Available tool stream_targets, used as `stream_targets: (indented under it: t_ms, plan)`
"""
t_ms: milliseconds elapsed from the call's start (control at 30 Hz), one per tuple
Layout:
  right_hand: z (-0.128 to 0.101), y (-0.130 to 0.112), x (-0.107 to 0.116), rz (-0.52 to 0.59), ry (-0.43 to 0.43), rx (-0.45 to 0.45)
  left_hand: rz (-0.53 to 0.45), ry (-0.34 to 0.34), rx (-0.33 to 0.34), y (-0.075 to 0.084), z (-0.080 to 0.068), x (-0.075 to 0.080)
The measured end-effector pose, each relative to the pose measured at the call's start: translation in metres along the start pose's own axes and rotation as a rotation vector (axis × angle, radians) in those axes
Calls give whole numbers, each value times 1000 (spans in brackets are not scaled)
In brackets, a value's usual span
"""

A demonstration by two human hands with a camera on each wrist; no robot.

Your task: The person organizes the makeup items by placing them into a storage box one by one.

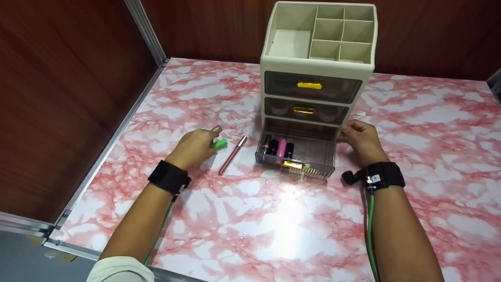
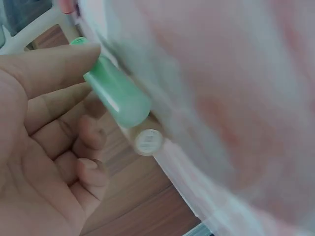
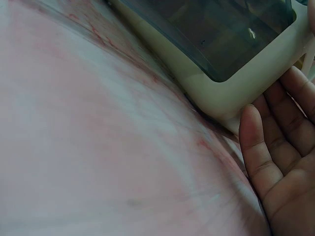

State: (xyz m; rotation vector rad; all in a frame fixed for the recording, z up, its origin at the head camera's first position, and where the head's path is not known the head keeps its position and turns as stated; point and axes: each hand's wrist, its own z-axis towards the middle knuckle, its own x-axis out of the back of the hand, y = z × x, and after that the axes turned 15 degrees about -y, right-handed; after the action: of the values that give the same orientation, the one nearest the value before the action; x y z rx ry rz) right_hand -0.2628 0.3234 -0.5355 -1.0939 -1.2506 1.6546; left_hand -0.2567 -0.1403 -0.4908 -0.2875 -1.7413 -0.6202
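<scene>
A green cosmetic tube (image 1: 220, 144) is pinched by my left hand (image 1: 193, 147), close over the marbled table. In the left wrist view, one finger crosses the front of the green tube (image 2: 123, 98), and a brownish cylinder (image 2: 148, 140) with a pale label on its end shows behind it. A pink lip gloss tube (image 1: 231, 157) with a silvery cap lies right of that hand. My right hand (image 1: 362, 141) is at the lower right side of a cream drawer organizer (image 1: 319, 64), thumb (image 3: 252, 123) at its edge. The bottom drawer (image 1: 315, 150) is pulled out.
Several lipstick tubes (image 1: 282, 147), one bright pink, stand along the left of the bottom drawer. The upper two drawers (image 1: 313, 88) are closed. Divided compartments (image 1: 328, 29) top the organizer. A dark wood panel (image 1: 211, 31) backs the table; another runs along the left.
</scene>
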Motion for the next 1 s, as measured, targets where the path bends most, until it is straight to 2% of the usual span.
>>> stream_targets:
  t_ms: [100,267,467,600,767,1000]
  plan:
    - [0,0,0,-6,-3,-11,-5,45,-18,7,2,6]
    - [0,-2,-1,-14,-4,-28,9,159,-74,27,4,19]
    - [1,0,-2,37,1,-3,62,322,-212,53,7,29]
    - [1,0,-2,33,16,-2,88,389,-297,66,13,31]
    - [1,0,-1,15,28,-12,86,394,-380,83,20,33]
    - [1,1,-1,-6,22,-11,59,296,-491,111,34,35]
